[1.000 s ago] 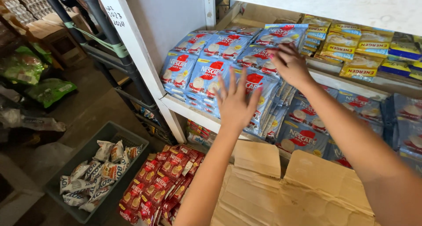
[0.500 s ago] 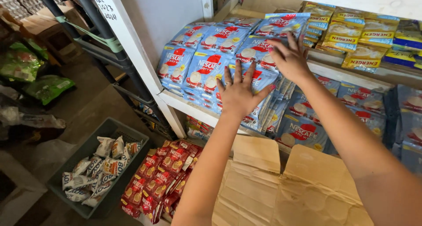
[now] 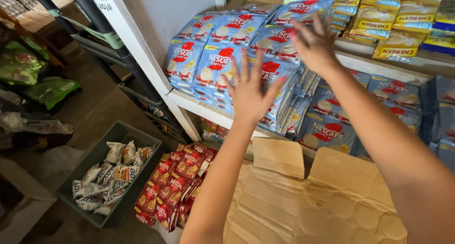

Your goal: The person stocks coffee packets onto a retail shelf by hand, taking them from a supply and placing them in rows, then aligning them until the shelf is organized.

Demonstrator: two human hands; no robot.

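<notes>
The head view is looking down over two bare arms that are reaching toward a white shelf packed with blue sachet packs, which are lying in slanting, overlapping stacks on the shelf's upper board, far and centre in the scene. Nearest the viewer, a flattened brown cardboard box is spreading across the lower right, with two flaps standing up at its far edge. To its left, a pile of red sachet packs is lying on the floor, too many and too overlapped to count exactly, though well over a dozen are showing. Left of that, one grey plastic crate is holding a loose heap of white packets, roughly a dozen. On the far right of the upper board, yellow packs are sitting in a row, about five facing out. Of the blue packs, about eight printed fronts are showing on the upper board and about four more on the board below. The left hand is hovering just in front of the blue stack, fingers spread wide and holding nothing. The right hand, slightly blurred, is higher and farther, also spread wide and empty, close to the top packs. Judging from the stack's lean, pressing flat palms evenly against the front faces would likely be steadying it best.
</notes>
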